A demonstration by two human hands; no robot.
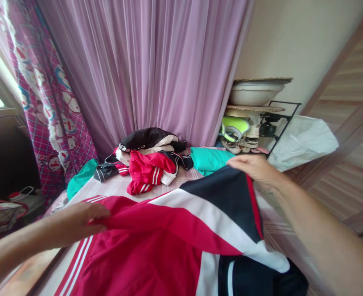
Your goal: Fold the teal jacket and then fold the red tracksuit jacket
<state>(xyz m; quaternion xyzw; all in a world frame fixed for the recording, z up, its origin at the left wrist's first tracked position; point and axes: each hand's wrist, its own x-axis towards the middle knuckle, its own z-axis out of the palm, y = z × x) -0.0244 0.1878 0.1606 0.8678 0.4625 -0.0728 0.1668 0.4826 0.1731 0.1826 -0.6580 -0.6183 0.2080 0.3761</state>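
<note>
A red, white and black tracksuit garment (166, 224), striped in white along its left side, lies spread across the near part of the bed and is partly lifted. My left hand (89, 218) pinches a fold of its red cloth. On the other side, my right hand (255, 168) grips the upper edge of the black panel, holding that corner up. Between the two hands the cloth is stretched in a slanting line. The bottom of the garment runs out of view.
Beyond it lies a heap of red, black and white clothes (150, 164), with a folded turquoise garment (210, 159) to its right. Purple curtains (157, 74) hang behind. At the right stand a shoe rack (281, 123) with a white basin (255, 93) on top and a white bag (303, 142).
</note>
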